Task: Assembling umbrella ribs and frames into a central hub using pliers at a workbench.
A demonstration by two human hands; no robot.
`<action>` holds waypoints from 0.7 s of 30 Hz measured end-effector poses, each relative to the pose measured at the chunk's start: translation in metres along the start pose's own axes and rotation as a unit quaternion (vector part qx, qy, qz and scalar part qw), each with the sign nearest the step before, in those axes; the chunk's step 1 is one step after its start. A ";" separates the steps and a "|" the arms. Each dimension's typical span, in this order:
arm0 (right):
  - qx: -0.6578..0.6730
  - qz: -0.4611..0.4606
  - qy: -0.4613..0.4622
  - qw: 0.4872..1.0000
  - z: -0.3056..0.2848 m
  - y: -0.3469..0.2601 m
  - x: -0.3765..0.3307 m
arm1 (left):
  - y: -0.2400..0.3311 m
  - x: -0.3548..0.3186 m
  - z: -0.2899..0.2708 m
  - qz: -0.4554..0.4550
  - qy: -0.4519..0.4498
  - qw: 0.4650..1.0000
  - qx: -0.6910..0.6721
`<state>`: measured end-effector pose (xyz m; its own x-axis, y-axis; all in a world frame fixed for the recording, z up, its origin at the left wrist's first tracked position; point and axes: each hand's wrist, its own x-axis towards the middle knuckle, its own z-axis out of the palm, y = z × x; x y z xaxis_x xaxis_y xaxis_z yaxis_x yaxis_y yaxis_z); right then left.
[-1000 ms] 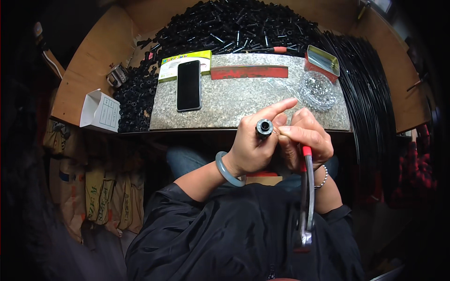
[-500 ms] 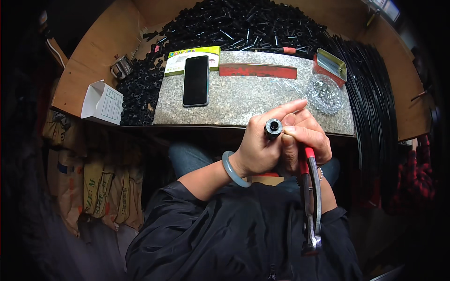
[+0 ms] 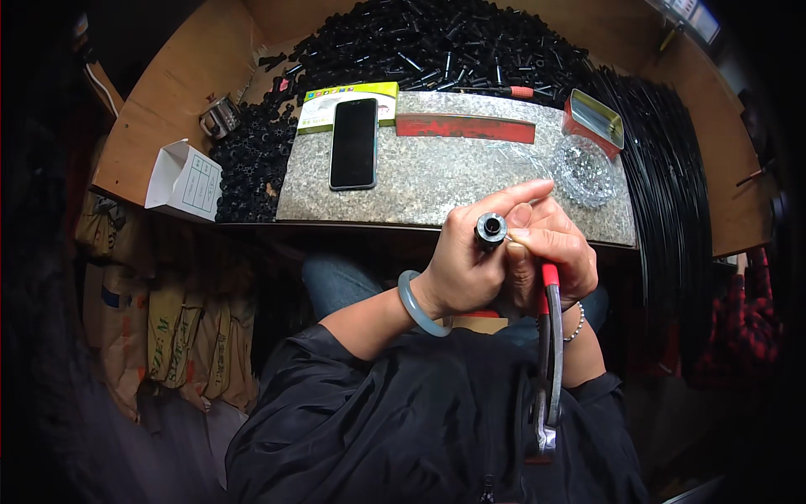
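Observation:
My left hand is closed around a black tubular part, whose round open end points up toward me. Thumb and fingertips of my right hand pinch close beside that end; a thin, shiny sliver shows at the fingertips, too small to name. Held in the same right hand is a pair of pliers with red handle grips. Its metal head hangs down over my dark jacket. Both hands meet just in front of the table's near edge, and the lower fingers of the right hand are partly hidden.
A phone lies on the grey speckled board, near a red strip. A clear dish of small metal bits and a tin stand at the right. Black parts are heaped behind; long black rods lie rightmost.
The pliers' head has swung a little to the left. My right hand has shifted slightly right, and more of its beaded bracelet shows. The left hand keeps its hold.

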<state>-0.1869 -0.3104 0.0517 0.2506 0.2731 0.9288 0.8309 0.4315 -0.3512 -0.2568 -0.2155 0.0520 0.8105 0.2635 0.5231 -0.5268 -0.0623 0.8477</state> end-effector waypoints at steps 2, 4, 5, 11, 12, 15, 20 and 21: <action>-0.003 0.008 -0.009 1.000 -0.001 -0.001 0.000 | 0.002 0.000 0.000 -0.020 -0.004 1.000 0.006; 0.001 0.035 -0.028 0.999 -0.003 -0.003 0.003 | 0.002 -0.001 -0.002 -0.025 -0.010 1.000 0.008; 0.002 0.063 -0.048 0.997 -0.006 -0.005 0.005 | 0.003 -0.001 -0.004 -0.031 -0.018 0.999 0.008; 0.080 0.407 -0.144 0.898 -0.026 -0.028 0.035 | 0.016 0.003 -0.008 -0.073 -0.019 0.996 -0.048; 0.079 0.424 -0.154 0.889 -0.027 -0.037 0.047 | 0.021 0.006 -0.009 -0.096 0.008 0.995 0.004; 0.121 0.553 -0.298 0.768 -0.056 -0.053 0.061 | 0.014 -0.001 -0.018 -0.114 0.114 0.985 -0.065; 0.128 0.558 -0.429 0.699 -0.083 -0.059 0.055 | 0.012 0.006 -0.020 -0.110 0.061 0.991 -0.052; 0.112 0.541 -0.446 0.704 -0.083 -0.057 0.057 | 0.012 0.007 -0.018 -0.103 0.056 0.991 -0.057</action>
<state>-0.1792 -0.3908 0.1347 0.1822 0.9344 -0.3062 0.2695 -0.3470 -0.8983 -0.2625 -0.1967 0.0641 0.8740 0.3652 0.3205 -0.3829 0.1116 0.9170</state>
